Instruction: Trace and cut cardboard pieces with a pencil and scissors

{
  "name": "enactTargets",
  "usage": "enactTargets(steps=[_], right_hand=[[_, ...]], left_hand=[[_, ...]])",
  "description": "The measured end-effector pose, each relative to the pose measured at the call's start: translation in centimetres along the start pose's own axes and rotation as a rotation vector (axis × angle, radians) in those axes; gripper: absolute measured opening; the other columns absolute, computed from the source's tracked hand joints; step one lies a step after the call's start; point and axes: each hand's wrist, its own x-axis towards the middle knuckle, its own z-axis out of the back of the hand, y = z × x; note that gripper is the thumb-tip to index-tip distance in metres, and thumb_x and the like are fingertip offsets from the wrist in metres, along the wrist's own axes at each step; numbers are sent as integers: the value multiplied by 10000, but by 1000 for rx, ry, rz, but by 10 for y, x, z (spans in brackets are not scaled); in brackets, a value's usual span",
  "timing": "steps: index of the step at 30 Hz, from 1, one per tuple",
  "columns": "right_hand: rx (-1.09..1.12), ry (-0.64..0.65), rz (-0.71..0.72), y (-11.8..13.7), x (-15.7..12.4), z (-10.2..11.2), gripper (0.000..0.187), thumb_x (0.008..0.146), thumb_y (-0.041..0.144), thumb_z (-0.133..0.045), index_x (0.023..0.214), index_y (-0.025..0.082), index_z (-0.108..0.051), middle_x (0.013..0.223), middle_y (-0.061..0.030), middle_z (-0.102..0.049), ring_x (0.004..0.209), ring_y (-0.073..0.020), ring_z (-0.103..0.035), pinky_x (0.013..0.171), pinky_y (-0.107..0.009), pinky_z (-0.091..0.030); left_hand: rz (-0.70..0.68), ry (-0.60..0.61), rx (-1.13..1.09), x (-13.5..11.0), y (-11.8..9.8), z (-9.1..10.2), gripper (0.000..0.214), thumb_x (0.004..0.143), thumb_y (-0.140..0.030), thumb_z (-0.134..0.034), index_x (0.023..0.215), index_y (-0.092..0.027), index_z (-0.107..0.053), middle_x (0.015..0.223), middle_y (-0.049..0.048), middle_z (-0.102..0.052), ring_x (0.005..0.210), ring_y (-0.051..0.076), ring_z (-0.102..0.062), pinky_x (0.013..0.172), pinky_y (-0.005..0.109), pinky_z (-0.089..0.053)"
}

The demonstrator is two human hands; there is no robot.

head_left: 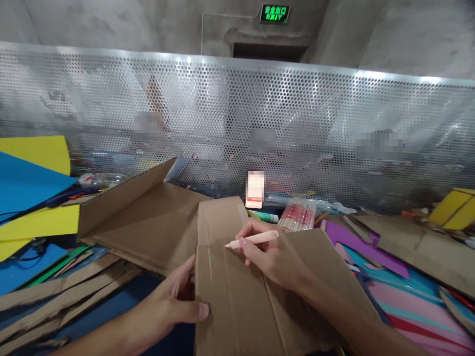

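Observation:
A flattened brown cardboard box (237, 306) lies in front of me on the table. My left hand (174, 304) grips its left edge, thumb on top and fingers curled underneath. My right hand (274, 257) rests on the cardboard and pinches a pale pink pen (254, 239), whose tip touches the cardboard near a fold line. A short white stroke shows on the cardboard just left of the pen tip.
A larger opened cardboard sheet (144, 217) lies behind on the left. Yellow and blue paper (33, 188) is stacked at the far left, cardboard strips (63, 291) below it. Purple and striped sheets (401, 291) lie right. A perforated metal screen (237, 123) bounds the back.

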Motion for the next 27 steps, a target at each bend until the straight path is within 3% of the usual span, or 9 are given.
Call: enactTargets(steps=[9,22,27], right_hand=[[-58,10,47,0,0,2,117,846,213,-561,737,174,-581,603,30,-565,506,-93,-517,469,-208,-347],[-52,82,6,3,-1,2,126,769,219,-633,667,163,-586,502,54,-508,451,-68,-420,416,-183,-245],[-47,109,27,6,-2,2,107,737,196,-623,644,150,-597,543,30,-574,480,-65,-407,428,-174,-256]], left_hand=[[-7,8,-22,1,0,0,838,724,-168,-750,1469,-281,-385,1392,81,-555,1332,307,-454,1065,446,-399],[-5,-12,-26,1,-1,0,824,721,-120,-746,1458,-267,-406,1383,83,-565,1343,307,-441,1063,440,-401],[-10,-12,-28,0,1,1,816,720,-117,-747,1451,-272,-420,1396,78,-555,1348,313,-434,1069,448,-397]])
